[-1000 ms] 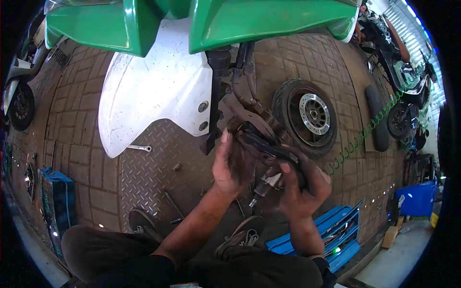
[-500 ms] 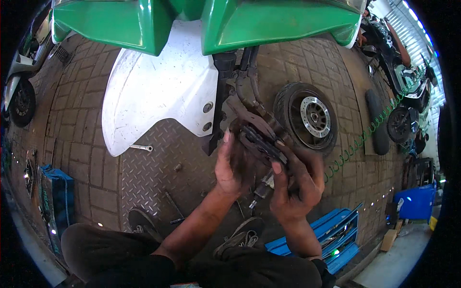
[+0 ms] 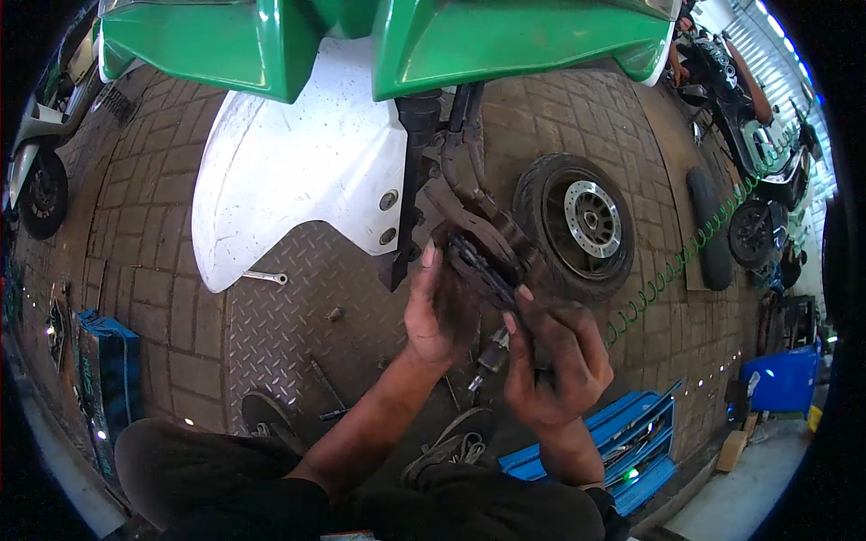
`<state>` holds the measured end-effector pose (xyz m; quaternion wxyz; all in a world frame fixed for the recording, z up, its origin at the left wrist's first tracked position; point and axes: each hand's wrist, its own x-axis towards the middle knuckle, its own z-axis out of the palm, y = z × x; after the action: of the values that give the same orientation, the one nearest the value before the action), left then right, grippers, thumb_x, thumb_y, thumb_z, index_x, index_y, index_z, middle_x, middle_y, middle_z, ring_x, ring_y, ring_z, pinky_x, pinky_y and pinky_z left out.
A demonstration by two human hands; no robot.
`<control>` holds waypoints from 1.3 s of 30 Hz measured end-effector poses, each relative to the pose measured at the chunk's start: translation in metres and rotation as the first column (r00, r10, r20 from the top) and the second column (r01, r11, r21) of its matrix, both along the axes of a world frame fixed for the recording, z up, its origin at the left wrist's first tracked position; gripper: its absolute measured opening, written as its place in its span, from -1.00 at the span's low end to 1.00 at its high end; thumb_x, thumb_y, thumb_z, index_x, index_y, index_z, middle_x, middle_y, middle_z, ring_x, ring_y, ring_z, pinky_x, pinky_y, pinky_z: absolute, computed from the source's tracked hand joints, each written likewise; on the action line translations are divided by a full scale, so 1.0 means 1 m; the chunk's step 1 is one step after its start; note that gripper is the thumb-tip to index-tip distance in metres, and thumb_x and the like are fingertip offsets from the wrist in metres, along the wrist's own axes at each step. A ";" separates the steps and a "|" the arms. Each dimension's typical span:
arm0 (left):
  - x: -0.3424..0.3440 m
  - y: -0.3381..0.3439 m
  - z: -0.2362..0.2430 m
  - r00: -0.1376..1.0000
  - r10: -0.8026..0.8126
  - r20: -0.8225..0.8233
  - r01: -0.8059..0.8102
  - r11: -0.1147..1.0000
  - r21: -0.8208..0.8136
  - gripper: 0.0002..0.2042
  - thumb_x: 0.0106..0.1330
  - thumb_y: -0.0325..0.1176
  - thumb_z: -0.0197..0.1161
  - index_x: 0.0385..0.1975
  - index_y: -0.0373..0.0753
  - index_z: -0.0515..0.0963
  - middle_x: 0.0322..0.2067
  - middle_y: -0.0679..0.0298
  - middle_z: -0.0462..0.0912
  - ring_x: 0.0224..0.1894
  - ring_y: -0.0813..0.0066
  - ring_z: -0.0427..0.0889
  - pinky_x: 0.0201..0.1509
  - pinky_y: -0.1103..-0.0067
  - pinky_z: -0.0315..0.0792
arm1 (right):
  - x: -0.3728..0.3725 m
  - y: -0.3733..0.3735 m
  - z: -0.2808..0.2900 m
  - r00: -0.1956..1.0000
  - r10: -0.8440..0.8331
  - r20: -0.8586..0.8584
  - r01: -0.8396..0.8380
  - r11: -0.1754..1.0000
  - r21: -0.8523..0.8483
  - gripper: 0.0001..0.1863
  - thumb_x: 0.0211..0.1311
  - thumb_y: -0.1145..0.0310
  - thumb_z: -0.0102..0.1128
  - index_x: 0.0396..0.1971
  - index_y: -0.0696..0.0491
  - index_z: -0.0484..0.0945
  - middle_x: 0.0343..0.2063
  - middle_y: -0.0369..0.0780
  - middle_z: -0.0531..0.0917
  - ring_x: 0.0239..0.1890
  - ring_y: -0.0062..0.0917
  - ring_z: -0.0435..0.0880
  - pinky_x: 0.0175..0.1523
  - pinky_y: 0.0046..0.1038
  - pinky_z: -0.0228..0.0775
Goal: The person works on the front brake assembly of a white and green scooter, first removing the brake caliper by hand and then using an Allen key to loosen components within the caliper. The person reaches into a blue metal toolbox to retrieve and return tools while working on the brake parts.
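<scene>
My left hand (image 3: 435,317) is wrapped round a dark, grimy brake caliper (image 3: 484,269), thumb up along its left side. My right hand (image 3: 561,361) has its thumb and index finger pinched at the caliper's lower right end, the other fingers curled. Just beyond it, a dark fork leg (image 3: 465,162) comes down beside the white front fender (image 3: 302,171), under green bodywork (image 3: 523,45). Shadow and my fingers hide part of the caliper. A grey tool with a silver tip (image 3: 490,361) lies below, between my forearms.
A wheel with a brake disc (image 3: 593,219) lies to the right on the brick floor (image 3: 167,225). A wrench (image 3: 267,278) rests on the metal tread plate (image 3: 271,329). An open blue toolbox (image 3: 663,410) stands by my right forearm. A green coiled hose (image 3: 672,270) hangs at the right.
My right fingers have shifted slightly left and down along the caliper's lower end, and the caliper has turned a little. My left hand has barely moved.
</scene>
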<state>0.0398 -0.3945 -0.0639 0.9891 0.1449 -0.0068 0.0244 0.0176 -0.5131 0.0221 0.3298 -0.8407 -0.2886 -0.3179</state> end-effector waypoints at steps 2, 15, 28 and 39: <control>0.003 -0.005 0.008 0.988 0.098 -0.117 -0.084 0.990 0.116 -0.31 0.45 0.23 -0.18 0.34 -0.22 0.27 0.11 0.17 0.56 0.10 0.25 0.58 0.12 0.29 0.48 | 0.000 0.001 -0.002 1.000 0.021 0.013 -0.021 1.000 -0.009 -0.65 -0.02 0.62 0.42 -0.14 0.16 0.71 -0.50 -0.17 0.58 -0.55 -0.44 0.58 -0.47 -0.47 0.41; 0.001 0.005 0.005 1.000 -0.009 -0.009 0.009 0.997 0.075 -0.39 0.44 0.13 -0.02 0.31 -0.20 0.30 0.17 0.17 0.50 0.19 0.27 0.49 0.22 0.34 0.40 | 0.006 0.000 0.008 0.993 0.029 -0.113 -0.044 0.990 -0.132 -0.61 -0.02 0.59 0.39 -0.09 0.14 0.67 -0.48 -0.18 0.55 -0.53 -0.39 0.55 -0.48 -0.42 0.37; -0.002 0.007 0.001 0.995 -0.039 -0.089 0.055 0.980 0.189 -0.25 0.22 -0.31 0.33 0.40 -0.22 0.10 0.18 0.12 0.46 0.22 0.21 0.48 0.29 0.23 0.38 | 0.007 -0.018 -0.014 0.997 -0.058 -0.057 0.053 0.995 -0.089 -0.62 -0.03 0.51 0.42 -0.12 0.13 0.66 -0.37 -0.10 0.62 -0.39 -0.24 0.62 -0.33 -0.33 0.49; 0.000 0.009 -0.006 0.993 -0.111 -0.026 0.112 0.993 0.041 -0.21 0.21 -0.45 0.28 0.45 -0.14 0.04 0.25 0.13 0.40 0.29 0.17 0.42 0.37 0.22 0.29 | -0.005 -0.046 -0.049 0.985 -0.059 -0.162 0.059 0.998 -0.002 -0.76 0.02 0.50 0.47 -0.28 0.18 0.65 -0.33 -0.07 0.70 -0.36 -0.37 0.76 -0.32 -0.42 0.58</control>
<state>0.0394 -0.3855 -0.0703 0.9856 0.1655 -0.0037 -0.0330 0.0121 -0.5589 -0.0264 0.3439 -0.8715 -0.2355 -0.2585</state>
